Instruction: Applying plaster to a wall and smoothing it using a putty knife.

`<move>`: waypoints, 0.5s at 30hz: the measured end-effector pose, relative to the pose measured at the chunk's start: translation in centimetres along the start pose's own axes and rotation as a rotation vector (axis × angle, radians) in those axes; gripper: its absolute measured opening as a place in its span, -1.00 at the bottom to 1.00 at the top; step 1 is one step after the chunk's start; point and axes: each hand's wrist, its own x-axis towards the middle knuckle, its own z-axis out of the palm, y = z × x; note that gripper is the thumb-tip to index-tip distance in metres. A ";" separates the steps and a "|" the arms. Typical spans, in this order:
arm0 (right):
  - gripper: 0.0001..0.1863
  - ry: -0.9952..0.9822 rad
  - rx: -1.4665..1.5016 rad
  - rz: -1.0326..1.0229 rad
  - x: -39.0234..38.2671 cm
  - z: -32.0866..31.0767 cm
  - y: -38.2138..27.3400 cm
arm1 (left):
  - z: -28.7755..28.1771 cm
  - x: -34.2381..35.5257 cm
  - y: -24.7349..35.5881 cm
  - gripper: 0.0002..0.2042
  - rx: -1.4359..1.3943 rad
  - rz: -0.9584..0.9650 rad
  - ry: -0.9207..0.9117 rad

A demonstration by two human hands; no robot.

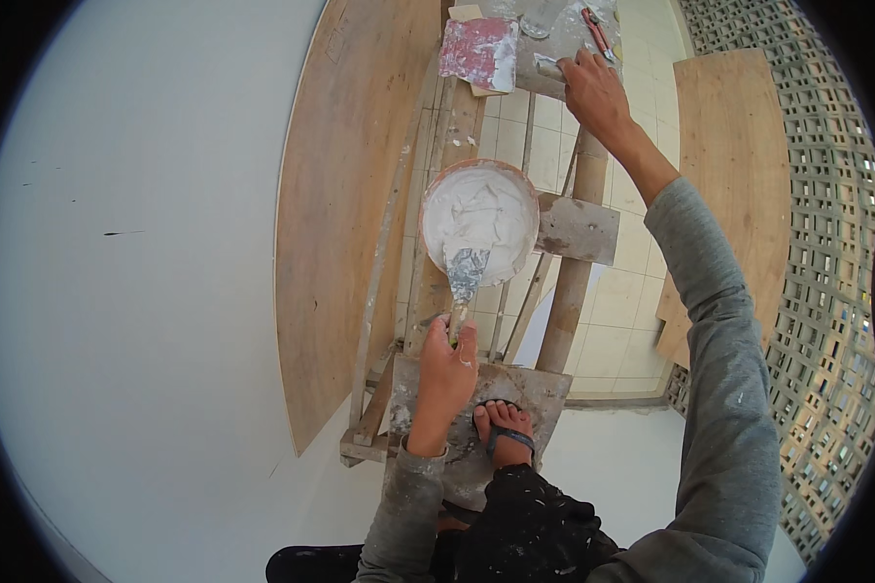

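My left hand [447, 374] grips a putty knife [468, 274] by its handle. The knife's broad blade is smeared with white and lies over the near rim of a round bucket [427, 255] of white paste [481, 204]. My right hand [594, 92] stretches to the far board [535, 58], its fingers curled at the edge beside a small pale, flat piece [548, 66]. What those fingers hold is mostly hidden. Just beyond them lies a red-handled tool [596, 32]. A pink, white-stained square pad [478, 51] sits left of my right hand.
My sandalled foot [506, 432] stands on a stained plank [549, 389] of a wooden trestle. A tall plywood sheet [345, 194] leans along the white wall [146, 291] at left. Another plywood sheet [734, 185] and a lattice block wall [826, 272] are at right. Tiled floor [612, 311] shows below.
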 end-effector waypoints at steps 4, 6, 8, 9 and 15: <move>-0.77 0.126 0.085 -0.014 -1.9 -4.8 0.1 | -1.2 -0.7 5.0 -0.70 -0.232 -0.215 -0.115; -0.73 0.158 0.198 0.046 -3.3 -7.7 -1.0 | -1.4 -1.1 5.7 -0.72 -0.220 -0.211 -0.109; -0.74 0.026 0.343 0.230 -5.3 -10.2 -0.8 | -0.9 -1.1 5.5 -0.73 -0.225 -0.210 -0.133; -0.75 -0.085 0.509 0.414 -5.9 -11.2 -0.8 | -1.5 -1.4 5.9 -0.75 -0.265 -0.230 -0.140; -0.80 0.152 0.961 0.653 -13.8 -14.3 -0.4 | -1.6 -2.8 7.2 -0.77 -0.287 -0.185 -0.170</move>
